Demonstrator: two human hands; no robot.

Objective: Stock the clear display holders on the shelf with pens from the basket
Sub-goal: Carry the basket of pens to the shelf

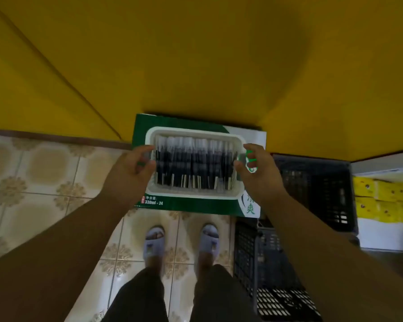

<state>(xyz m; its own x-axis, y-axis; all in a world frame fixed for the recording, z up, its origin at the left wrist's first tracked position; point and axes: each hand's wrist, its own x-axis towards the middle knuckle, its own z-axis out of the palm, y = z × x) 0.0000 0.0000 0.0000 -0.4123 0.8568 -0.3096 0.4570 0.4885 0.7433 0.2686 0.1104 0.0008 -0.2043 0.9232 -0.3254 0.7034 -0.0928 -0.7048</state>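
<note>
**Both hands on the pen basket, down on the carton**

The white basket (196, 194) sits on top of a green and white drinks carton (184, 206) on the tiled floor (33, 177), tight against a yellow wall (196, 54). It is packed with dark pens (193, 163) lying in a close row. The left hand (128, 168) curls its fingers round the basket's left rim; the right hand (257, 168) curls round the right rim. The picture is blurred there, so I cannot tell how firm either hold is. The person's 2 feet in pale slippers (154, 240) stand just in front of the carton. Black plastic crates (312, 182) lie to the right, with yellow boxes (382, 201) beyond them.
</note>
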